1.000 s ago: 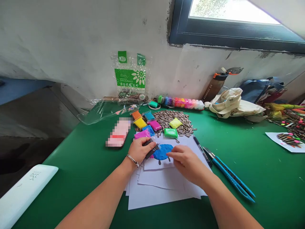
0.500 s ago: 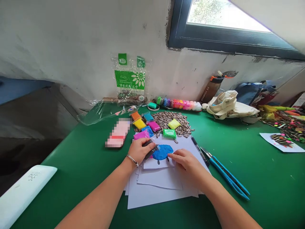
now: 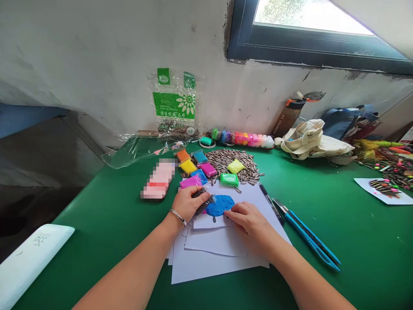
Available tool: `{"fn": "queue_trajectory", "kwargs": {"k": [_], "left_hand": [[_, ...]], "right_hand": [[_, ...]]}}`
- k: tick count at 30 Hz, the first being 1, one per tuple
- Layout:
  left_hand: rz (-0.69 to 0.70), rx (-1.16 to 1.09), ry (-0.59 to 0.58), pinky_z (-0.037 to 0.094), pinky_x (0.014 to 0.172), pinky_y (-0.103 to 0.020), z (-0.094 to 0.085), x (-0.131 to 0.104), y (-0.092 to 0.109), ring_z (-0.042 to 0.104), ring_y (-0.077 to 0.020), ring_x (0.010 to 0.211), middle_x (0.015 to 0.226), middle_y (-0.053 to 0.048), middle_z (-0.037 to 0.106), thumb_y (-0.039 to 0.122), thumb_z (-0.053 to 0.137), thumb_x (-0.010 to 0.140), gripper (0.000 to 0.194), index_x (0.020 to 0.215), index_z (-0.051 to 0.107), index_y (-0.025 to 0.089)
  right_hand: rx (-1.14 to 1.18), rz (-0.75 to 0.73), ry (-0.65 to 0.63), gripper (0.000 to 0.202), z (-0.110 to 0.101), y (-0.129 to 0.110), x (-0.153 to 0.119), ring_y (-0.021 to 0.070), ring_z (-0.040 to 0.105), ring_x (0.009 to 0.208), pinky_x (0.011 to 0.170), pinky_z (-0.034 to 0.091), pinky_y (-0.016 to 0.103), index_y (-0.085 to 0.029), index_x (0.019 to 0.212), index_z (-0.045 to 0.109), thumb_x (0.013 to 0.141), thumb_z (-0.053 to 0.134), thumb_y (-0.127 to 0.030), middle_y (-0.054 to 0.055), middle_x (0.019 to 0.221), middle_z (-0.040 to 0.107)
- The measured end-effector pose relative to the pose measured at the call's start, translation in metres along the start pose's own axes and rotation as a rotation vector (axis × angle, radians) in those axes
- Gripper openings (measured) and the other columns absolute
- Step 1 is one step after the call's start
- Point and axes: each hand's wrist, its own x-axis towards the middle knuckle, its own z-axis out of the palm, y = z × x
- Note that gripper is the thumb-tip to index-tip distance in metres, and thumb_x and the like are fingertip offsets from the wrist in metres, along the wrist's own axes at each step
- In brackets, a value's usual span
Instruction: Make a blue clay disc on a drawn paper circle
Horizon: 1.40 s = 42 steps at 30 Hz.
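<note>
A flat blue oval of modelling clay (image 3: 220, 205) lies on a small sheet of white paper (image 3: 206, 223). One small dark clay piece (image 3: 214, 219) shows under its lower edge, and a bit of pink peeks out at its left. My left hand (image 3: 187, 203) is closed around a dark clay packet (image 3: 200, 208) with a crinkled clear wrapper, resting at the oval's left side. At the lower right edge of the oval, my right hand (image 3: 248, 218) has thumb and index finger drawn together, touching the paper. Whatever those fingertips cover is hidden.
Coloured clay packets (image 3: 188, 166) lie beside a heap of sunflower seeds (image 3: 247, 160) behind the paper. Right of the sheets are a black pen (image 3: 271, 204) and blue tweezers (image 3: 311, 237). A blurred pink object (image 3: 159, 181) lies left, near a white device (image 3: 38, 258).
My right fingertips have shifted slightly left and closed in at the oval's lower edge, covering a dark piece that showed before. My left hand keeps its grip. The view tilted slightly.
</note>
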Motion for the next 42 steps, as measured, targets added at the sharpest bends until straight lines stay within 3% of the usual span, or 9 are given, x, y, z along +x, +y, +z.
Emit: {"fn": "queue_trajectory", "kwargs": {"k": [4, 11, 17, 27, 31, 33, 37, 42], "left_hand": [[0.002, -0.005, 0.008, 0.044, 0.056, -0.024, 0.000, 0.000, 0.000, 0.057, -0.0170, 0.063, 0.067, 0.000, 0.066, 0.050, 0.067, 0.066, 0.036, 0.079, 0.072, 0.016], [0.006, -0.010, 0.009, 0.045, 0.056, -0.024, 0.000, -0.001, 0.001, 0.057, -0.0172, 0.063, 0.068, -0.001, 0.066, 0.049, 0.066, 0.068, 0.036, 0.079, 0.072, 0.016], [0.000, -0.005, 0.012, 0.046, 0.059, -0.025, 0.000, -0.001, 0.002, 0.058, -0.0180, 0.066, 0.069, -0.001, 0.066, 0.048, 0.066, 0.068, 0.035, 0.080, 0.072, 0.016], [0.004, -0.001, 0.010, 0.045, 0.059, -0.024, -0.001, -0.001, 0.003, 0.058, -0.0182, 0.066, 0.070, -0.001, 0.067, 0.047, 0.067, 0.067, 0.034, 0.081, 0.072, 0.016], [0.010, 0.007, -0.001, 0.045, 0.060, -0.025, -0.001, -0.001, 0.004, 0.057, -0.0179, 0.065, 0.068, -0.001, 0.066, 0.047, 0.066, 0.069, 0.034, 0.079, 0.072, 0.015], [0.012, 0.008, -0.004, 0.045, 0.060, -0.025, -0.001, -0.001, 0.004, 0.058, -0.0179, 0.065, 0.068, -0.001, 0.066, 0.047, 0.065, 0.069, 0.034, 0.079, 0.071, 0.015], [0.011, 0.004, 0.000, 0.046, 0.063, -0.026, 0.000, -0.002, 0.004, 0.058, -0.0188, 0.070, 0.074, -0.002, 0.068, 0.047, 0.066, 0.069, 0.036, 0.084, 0.071, 0.015], [0.004, 0.001, -0.003, 0.046, 0.062, -0.025, 0.000, -0.002, 0.005, 0.059, -0.0193, 0.070, 0.073, -0.002, 0.068, 0.047, 0.066, 0.069, 0.036, 0.084, 0.072, 0.014]], "right_hand": [[0.020, -0.016, 0.016, 0.028, 0.002, 0.003, 0.001, 0.0179, 0.055, 0.083, 0.075, 0.043, 0.031, -0.023, 0.101, 0.069, 0.086, 0.050, -0.009, 0.008, 0.090, 0.064], [0.267, 0.023, 0.067, 0.032, 0.005, 0.014, -0.002, 0.0169, 0.059, 0.081, 0.073, 0.046, 0.029, -0.021, 0.110, 0.065, 0.087, 0.044, -0.012, 0.008, 0.091, 0.065], [0.112, -0.003, 0.027, 0.028, 0.003, 0.006, -0.001, 0.0182, 0.057, 0.085, 0.075, 0.045, 0.030, -0.024, 0.098, 0.071, 0.087, 0.048, -0.013, 0.007, 0.092, 0.064], [0.146, 0.024, 0.032, 0.033, 0.006, 0.009, -0.001, 0.0180, 0.057, 0.082, 0.073, 0.045, 0.030, -0.023, 0.100, 0.069, 0.083, 0.047, -0.006, 0.007, 0.091, 0.063], [0.108, -0.005, 0.106, 0.035, 0.007, 0.001, 0.000, 0.0190, 0.054, 0.087, 0.077, 0.044, 0.033, -0.021, 0.104, 0.067, 0.082, 0.045, -0.004, 0.009, 0.096, 0.061], [0.077, -0.048, 0.137, 0.035, 0.006, -0.008, 0.001, 0.0208, 0.052, 0.093, 0.080, 0.043, 0.036, -0.022, 0.108, 0.064, 0.082, 0.046, -0.006, 0.010, 0.104, 0.059], [-0.010, -0.128, 0.079, 0.031, 0.006, -0.025, 0.003, 0.0234, 0.048, 0.100, 0.083, 0.040, 0.040, -0.025, 0.112, 0.061, 0.086, 0.049, -0.015, 0.011, 0.114, 0.055], [-0.107, -0.166, 0.066, 0.025, 0.013, -0.027, 0.004, 0.0217, 0.048, 0.095, 0.082, 0.038, 0.040, -0.025, 0.110, 0.061, 0.090, 0.047, -0.020, 0.009, 0.107, 0.058]]}}
